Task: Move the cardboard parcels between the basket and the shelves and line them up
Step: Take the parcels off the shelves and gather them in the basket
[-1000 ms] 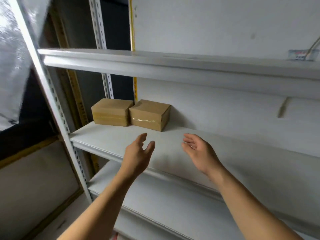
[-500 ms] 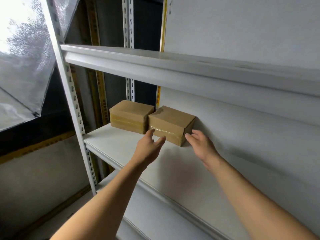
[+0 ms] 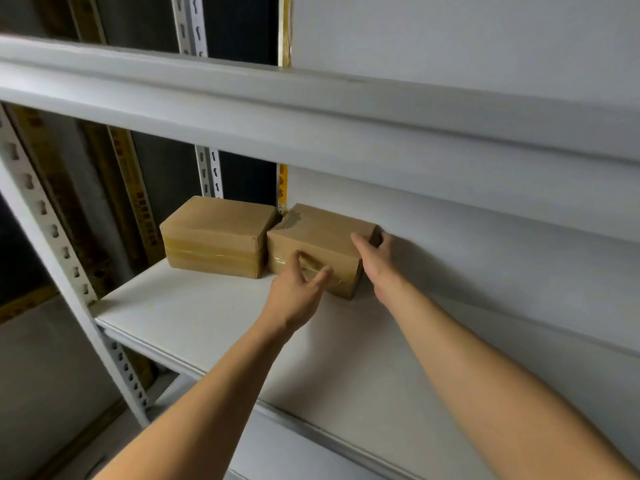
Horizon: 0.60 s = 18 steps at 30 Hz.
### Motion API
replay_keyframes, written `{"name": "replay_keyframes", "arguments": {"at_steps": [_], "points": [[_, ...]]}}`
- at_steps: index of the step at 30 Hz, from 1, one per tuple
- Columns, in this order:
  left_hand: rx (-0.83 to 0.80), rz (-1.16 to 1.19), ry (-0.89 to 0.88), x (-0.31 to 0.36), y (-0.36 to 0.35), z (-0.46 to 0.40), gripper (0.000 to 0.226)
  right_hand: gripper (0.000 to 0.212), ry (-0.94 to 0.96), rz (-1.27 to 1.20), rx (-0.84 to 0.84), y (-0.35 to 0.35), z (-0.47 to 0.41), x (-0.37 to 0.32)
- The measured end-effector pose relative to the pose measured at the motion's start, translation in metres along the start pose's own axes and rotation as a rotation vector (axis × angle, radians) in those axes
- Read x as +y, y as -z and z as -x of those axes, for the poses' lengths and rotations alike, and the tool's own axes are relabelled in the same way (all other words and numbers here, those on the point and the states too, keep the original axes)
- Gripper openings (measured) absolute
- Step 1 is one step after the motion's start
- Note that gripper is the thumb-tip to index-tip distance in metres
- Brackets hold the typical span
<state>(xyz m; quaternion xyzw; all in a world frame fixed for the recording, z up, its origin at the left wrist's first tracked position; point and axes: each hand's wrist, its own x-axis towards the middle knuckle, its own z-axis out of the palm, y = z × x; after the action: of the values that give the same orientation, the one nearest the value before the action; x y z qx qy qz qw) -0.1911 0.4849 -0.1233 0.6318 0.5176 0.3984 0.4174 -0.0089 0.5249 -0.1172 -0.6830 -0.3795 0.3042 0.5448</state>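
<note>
Two cardboard parcels at the back left of the middle shelf (image 3: 194,317), side by side and touching. Right parcel (image 3: 320,242) hard against the left parcel (image 3: 214,233) and close to the back wall. Left hand (image 3: 298,292) at the taped front face, thumb and fingers spread and reaching onto it, not yet wrapped around anything. Right hand (image 3: 375,261) on the right end, thumb over the top edge, fingers apparently curled around the far corner, though mostly hidden behind the box. No basket in sight.

Best done with both palms flat on opposite faces, squeezing evenly before lifting. Worth drawing the parcel straight forward, away from its neighbour, to avoid dragging that one askew. Glossy tape on the front probably slick, so better to press on bare cardboard. Mind the upper shelf (image 3: 311,109) overhead when raising.
</note>
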Motion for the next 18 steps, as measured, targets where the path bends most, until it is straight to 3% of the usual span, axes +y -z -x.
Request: {"name": "replay_keyframes", "arguments": {"at_steps": [6, 11, 16, 18], "points": [[-0.023, 0.070, 0.008, -0.005, 0.002, 0.001, 0.068, 0.082, 0.048, -0.052, 0.011, 0.000, 0.007, 0.008], [-0.004, 0.117, 0.041, 0.000, 0.004, 0.013, 0.062, 0.118, 0.019, 0.003, -0.099, 0.021, 0.015, 0.016], [0.012, 0.149, 0.011, 0.000, 0.001, 0.028, 0.046, 0.100, 0.015, 0.012, -0.128, 0.044, 0.044, 0.030], [0.011, 0.176, 0.014, -0.002, 0.000, 0.033, 0.046, 0.082, 0.006, -0.030, -0.176, 0.053, 0.063, 0.028]]}}
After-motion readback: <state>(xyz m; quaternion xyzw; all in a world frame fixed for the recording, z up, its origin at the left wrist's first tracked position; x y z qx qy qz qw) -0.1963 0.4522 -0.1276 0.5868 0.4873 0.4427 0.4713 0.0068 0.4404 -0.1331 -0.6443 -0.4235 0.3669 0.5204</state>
